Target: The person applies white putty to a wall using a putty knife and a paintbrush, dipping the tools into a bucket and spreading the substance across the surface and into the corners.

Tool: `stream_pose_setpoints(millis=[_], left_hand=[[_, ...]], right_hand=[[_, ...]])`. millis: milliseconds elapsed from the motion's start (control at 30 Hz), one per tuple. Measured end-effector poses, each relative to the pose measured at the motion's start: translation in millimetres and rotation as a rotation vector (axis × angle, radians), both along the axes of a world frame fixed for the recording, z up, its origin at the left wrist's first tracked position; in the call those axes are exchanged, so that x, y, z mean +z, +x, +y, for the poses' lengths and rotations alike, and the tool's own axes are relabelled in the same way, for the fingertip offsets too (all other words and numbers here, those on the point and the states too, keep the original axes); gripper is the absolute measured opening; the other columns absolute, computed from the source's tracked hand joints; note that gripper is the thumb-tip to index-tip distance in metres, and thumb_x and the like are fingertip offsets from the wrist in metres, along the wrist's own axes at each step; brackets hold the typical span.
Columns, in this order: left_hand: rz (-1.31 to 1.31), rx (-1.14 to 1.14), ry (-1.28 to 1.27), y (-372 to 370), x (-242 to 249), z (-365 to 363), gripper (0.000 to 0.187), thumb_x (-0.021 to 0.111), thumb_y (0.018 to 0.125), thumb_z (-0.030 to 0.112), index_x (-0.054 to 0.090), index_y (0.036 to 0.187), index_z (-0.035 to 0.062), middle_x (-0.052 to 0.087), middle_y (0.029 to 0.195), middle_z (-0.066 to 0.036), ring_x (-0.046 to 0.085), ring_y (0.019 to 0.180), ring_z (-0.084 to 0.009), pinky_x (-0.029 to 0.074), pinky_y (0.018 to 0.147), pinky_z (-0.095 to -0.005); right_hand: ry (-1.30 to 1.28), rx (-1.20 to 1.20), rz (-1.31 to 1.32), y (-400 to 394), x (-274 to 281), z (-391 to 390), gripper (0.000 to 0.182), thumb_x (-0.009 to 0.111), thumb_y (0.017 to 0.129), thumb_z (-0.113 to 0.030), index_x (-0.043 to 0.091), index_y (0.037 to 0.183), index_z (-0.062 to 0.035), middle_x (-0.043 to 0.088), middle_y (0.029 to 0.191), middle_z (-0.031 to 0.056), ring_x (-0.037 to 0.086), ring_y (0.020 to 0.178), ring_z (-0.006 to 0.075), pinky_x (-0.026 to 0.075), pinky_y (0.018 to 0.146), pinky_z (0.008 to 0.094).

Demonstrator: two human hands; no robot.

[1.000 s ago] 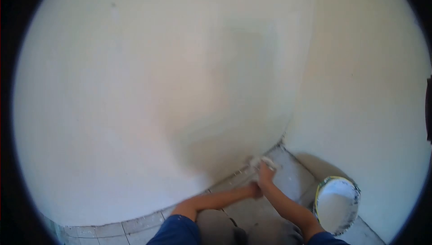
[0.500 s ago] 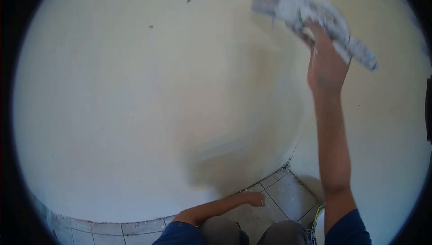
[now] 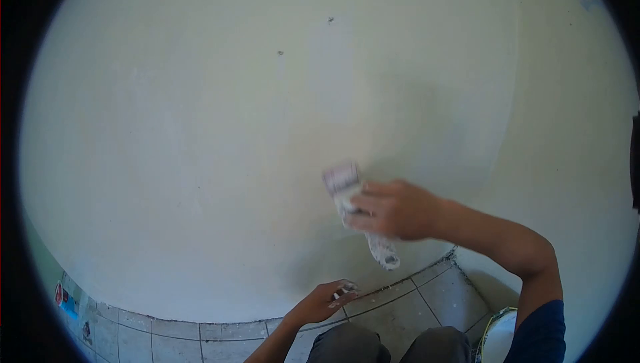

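A flat paintbrush (image 3: 343, 180), its handle crusted with white paint, is gripped in my right hand (image 3: 393, 211). The bristle end points up and left against the pale wall (image 3: 167, 130), and the handle end hangs below my fingers. Motion blurs the hand and brush slightly. Lower down, my left hand (image 3: 327, 302) is held over the foot of the wall, near my knee. White smears mark its half-curled fingers, which are apart with no object visible between them.
A whitish bucket (image 3: 500, 336) stands at my right by the wall corner, partly behind my arm. Grey tiles (image 3: 393, 310) cover the floor. Two small dark marks dot the upper wall. A small red-and-blue item (image 3: 65, 300) shows at the far left.
My right hand has brought the brush from the upper right down and left, turning its bristles more upward. My left hand has shifted left, and the view has swung somewhat.
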State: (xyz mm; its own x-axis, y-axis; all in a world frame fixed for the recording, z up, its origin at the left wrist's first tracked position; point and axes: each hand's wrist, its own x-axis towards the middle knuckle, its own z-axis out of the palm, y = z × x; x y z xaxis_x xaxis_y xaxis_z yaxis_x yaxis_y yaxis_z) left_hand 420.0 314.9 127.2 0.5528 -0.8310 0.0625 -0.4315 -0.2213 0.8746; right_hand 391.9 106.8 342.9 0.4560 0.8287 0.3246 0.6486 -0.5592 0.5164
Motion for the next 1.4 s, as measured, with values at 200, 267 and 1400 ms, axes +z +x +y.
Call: stream_pose_setpoints(millis=[200, 267, 1400], left_hand=[[0.025, 0.103, -0.106, -8, -7, 14, 0.032, 0.049, 0.094, 0.03, 0.057, 0.109, 0.0023, 0.064, 0.092, -0.012, 0.059, 0.076, -0.0187, 0.047, 0.067, -0.0304], [0.028, 0.11, -0.142, -10, -4, 12, 0.031, 0.049, 0.094, 0.029, 0.057, 0.109, 0.0024, 0.064, 0.092, -0.012, 0.059, 0.075, -0.0186, 0.047, 0.067, -0.0305], [0.065, 0.007, -0.053, -6, 1, 24, 0.032, 0.048, 0.095, 0.03, 0.054, 0.113, 0.0049, 0.059, 0.109, -0.01, 0.058, 0.097, -0.0207, 0.047, 0.084, -0.0352]], right_hand=[[0.331, 0.284, 0.339, 38, 32, -7, 0.032, 0.066, 0.066, -0.002, 0.062, 0.097, -0.0101, 0.063, 0.091, 0.0086, 0.06, 0.082, 0.0283, 0.049, 0.074, 0.0374], [0.497, 0.355, 0.258, 47, 86, -2, 0.029, 0.064, 0.066, 0.002, 0.064, 0.094, -0.0083, 0.064, 0.088, 0.0095, 0.061, 0.08, 0.0281, 0.05, 0.072, 0.036], [0.132, -0.262, -0.238, 2, -97, -91, 0.028, 0.066, 0.071, -0.02, 0.066, 0.098, -0.0245, 0.063, 0.096, 0.0173, 0.063, 0.091, 0.0348, 0.053, 0.07, 0.0387]])
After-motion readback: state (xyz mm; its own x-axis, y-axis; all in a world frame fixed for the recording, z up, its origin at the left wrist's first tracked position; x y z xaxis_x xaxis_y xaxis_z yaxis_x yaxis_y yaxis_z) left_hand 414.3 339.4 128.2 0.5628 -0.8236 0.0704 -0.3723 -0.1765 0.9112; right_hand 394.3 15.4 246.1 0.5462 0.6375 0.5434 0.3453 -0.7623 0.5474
